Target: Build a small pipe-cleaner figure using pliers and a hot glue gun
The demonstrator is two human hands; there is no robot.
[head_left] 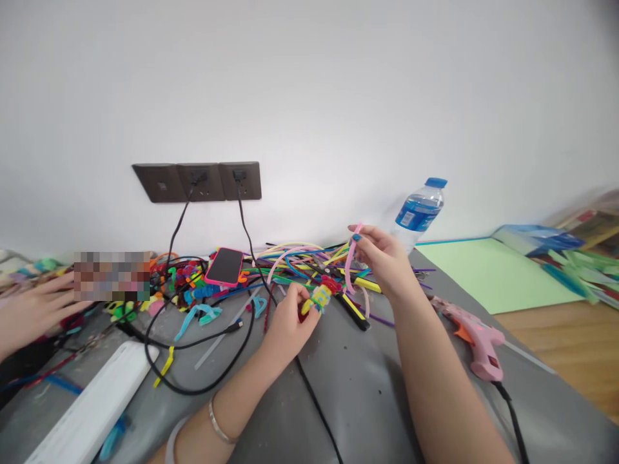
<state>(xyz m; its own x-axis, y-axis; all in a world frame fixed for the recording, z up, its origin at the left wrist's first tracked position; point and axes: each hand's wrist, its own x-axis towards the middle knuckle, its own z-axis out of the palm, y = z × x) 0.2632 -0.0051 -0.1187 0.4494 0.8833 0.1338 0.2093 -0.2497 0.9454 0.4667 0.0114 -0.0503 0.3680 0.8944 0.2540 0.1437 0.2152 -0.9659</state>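
Note:
My left hand is closed around a small pipe-cleaner figure in yellow, pale blue and red. Farther up and to the right, my right hand pinches a pink pipe cleaner between thumb and fingers, and its length hangs down in a curve. Beneath and behind both hands lies a loose pile of coloured pipe cleaners. A black and yellow cutter-like tool rests on the grey table between my hands. The lower part of the figure is hidden by my left fingers.
A pink glue gun lies right of my right forearm. Behind it stand a water bottle and light green sheets. At left are a phone, black cables, a white box and another person's hand.

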